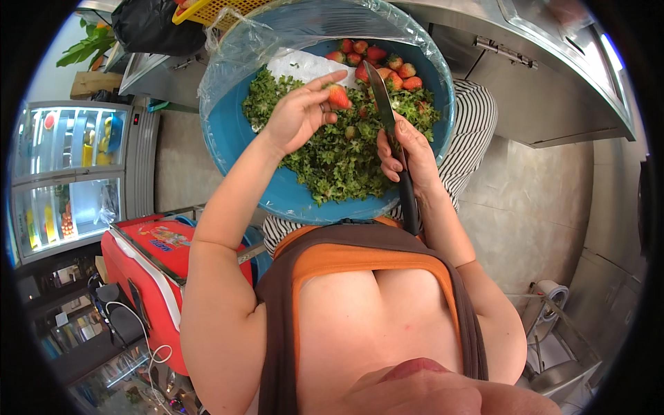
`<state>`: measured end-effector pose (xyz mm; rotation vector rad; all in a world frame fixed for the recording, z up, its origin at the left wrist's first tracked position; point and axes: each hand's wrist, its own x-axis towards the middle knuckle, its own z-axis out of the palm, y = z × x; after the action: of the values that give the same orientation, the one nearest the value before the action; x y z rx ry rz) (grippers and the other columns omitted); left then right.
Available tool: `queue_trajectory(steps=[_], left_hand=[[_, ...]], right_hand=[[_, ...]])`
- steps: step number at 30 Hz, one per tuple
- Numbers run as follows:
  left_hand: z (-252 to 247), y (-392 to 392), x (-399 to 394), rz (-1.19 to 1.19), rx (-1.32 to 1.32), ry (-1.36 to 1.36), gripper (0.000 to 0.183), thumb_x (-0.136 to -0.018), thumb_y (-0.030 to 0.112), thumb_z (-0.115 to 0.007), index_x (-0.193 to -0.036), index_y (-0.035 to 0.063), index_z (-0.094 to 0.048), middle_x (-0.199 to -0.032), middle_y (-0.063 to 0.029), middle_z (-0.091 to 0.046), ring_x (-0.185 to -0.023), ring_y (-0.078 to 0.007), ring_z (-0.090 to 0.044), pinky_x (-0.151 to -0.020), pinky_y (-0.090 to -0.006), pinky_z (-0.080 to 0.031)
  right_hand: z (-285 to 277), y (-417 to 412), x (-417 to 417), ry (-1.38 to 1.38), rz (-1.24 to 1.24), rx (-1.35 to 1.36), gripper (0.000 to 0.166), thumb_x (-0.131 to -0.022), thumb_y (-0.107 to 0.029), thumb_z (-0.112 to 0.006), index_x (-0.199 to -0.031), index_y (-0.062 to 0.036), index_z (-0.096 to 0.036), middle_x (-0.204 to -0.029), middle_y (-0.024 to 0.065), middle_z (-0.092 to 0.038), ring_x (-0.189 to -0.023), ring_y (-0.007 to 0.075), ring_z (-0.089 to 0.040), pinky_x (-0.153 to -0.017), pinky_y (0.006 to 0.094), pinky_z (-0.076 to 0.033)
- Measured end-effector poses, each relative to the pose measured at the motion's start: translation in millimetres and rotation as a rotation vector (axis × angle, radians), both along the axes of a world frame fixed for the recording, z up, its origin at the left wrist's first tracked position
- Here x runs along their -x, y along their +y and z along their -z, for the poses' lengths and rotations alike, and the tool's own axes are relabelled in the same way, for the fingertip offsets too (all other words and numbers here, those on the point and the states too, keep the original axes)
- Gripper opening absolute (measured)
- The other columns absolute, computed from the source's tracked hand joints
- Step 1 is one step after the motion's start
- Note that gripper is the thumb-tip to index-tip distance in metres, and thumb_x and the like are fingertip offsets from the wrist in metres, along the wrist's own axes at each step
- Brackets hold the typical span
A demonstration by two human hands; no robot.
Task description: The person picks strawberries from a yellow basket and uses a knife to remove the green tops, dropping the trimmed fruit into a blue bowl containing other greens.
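Observation:
Between the thumb and fingers of my left hand is a red strawberry, held above the basin. My right hand grips a knife by its black handle, with the blade pointing up and away from me. Below both hands, a large blue plastic basin rests on my lap. A thick heap of green strawberry tops covers much of its bottom. Whole strawberries lie at its far right side, beside a white sheet or pad. Clear plastic film is draped over the far rim.
A yellow plastic basket stands beyond the basin, near a black bag. At left are a red cooler box and a lit glass-door fridge. Steel cabinets line the right. A white cable hangs at lower left.

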<state>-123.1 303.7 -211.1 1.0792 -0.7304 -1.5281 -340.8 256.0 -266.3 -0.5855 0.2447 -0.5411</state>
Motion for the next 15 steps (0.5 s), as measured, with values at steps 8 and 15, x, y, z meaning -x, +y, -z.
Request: queue_trajectory(steps=[8, 15], left_hand=[[10, 19, 10, 0.032, 0.033, -0.289, 0.038, -0.090, 0.023, -0.056, -0.122, 0.0045, -0.050, -0.096, -0.0015, -0.063, -0.069, -0.0051, -0.052, -0.057, -0.0180, -0.039], [9, 21, 9, 0.071, 0.066, -0.313, 0.030, -0.091, 0.026, -0.055, -0.113, 0.0056, -0.058, -0.083, 0.0022, -0.061, -0.064, -0.0046, -0.048, -0.056, -0.0182, -0.037]], right_hand=[[-15, 11, 3, 0.061, -0.138, 0.340, 0.066, -0.093, -0.023, -0.052, -0.145, -0.0107, -0.014, -0.065, 0.0013, -0.045, -0.046, 0.0050, -0.036, -0.040, 0.0180, -0.033], [-16, 12, 1, 0.062, -0.155, 0.342, 0.059, -0.093, -0.022, -0.051, -0.143, -0.0116, -0.022, -0.063, -0.0007, -0.043, -0.047, 0.0045, -0.036, -0.040, 0.0179, -0.033]])
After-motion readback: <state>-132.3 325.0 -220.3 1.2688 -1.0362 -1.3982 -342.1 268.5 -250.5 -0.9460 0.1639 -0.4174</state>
